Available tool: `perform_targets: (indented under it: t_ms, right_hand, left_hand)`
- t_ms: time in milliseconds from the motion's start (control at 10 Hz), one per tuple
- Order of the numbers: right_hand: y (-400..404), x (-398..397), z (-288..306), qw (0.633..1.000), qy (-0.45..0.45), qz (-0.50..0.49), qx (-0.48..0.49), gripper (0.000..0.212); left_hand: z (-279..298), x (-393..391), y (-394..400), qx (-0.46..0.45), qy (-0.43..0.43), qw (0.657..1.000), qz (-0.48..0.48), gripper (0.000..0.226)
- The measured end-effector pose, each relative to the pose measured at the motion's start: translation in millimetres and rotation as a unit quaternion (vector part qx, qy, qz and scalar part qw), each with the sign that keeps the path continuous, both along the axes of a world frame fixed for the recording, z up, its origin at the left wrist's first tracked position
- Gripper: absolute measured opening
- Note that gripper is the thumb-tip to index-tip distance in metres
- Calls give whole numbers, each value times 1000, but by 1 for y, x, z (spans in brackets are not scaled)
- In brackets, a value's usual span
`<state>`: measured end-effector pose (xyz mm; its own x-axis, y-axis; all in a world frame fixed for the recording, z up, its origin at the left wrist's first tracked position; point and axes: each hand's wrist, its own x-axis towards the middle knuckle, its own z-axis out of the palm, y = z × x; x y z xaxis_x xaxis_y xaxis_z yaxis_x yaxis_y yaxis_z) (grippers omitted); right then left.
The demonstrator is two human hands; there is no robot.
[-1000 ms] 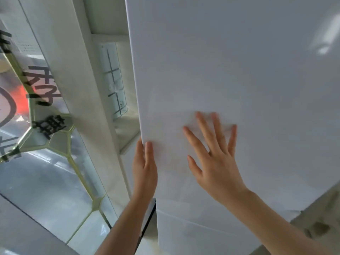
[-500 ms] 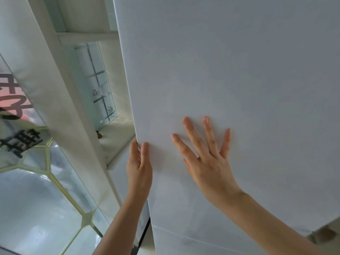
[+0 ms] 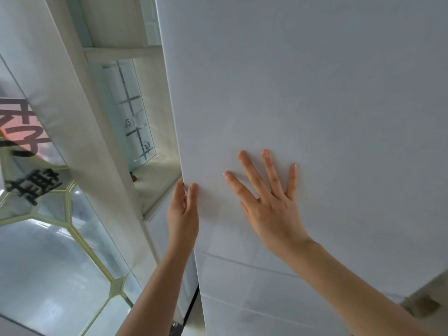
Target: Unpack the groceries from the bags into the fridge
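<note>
The white fridge door (image 3: 303, 93) fills the right side of the head view. My right hand (image 3: 269, 202) lies flat on the door's front, fingers straight and spread. My left hand (image 3: 183, 212) holds the door's left edge at about the same height, thumb on the front face and fingers behind the edge. A seam below my hands marks the lower door (image 3: 242, 299). No groceries or bags are in view, and the fridge's inside is hidden.
A white wall column (image 3: 80, 122) stands just left of the fridge. Between them is a niche with a frosted glass pane (image 3: 131, 117) and a ledge (image 3: 155, 180). A patterned glass panel with dark lettering (image 3: 36, 214) fills the far left.
Both hands keep their places on the door. The door edge has shifted a little against the wall and niche behind it, and the view has tilted.
</note>
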<state>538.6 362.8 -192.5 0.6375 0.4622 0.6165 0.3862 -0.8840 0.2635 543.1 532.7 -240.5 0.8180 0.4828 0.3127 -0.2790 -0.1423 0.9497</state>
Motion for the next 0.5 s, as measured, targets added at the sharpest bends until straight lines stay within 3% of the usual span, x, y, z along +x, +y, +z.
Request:
perform_targets:
  t_ms: [200,400,500]
  right_hand:
    - [-9,-40,-2,992,75,68,76,56]
    - [-28,-116,-62,968,227,30,104,47]
    - [-40,-163,-82,960,253,12,116,47]
  left_hand:
    - [-21,-53,9,23,83,996,-7,27]
    - [-44,-142,-1,31,129,990,-43,18]
    - [-64,-187,-7,46,152,986,-46,17]
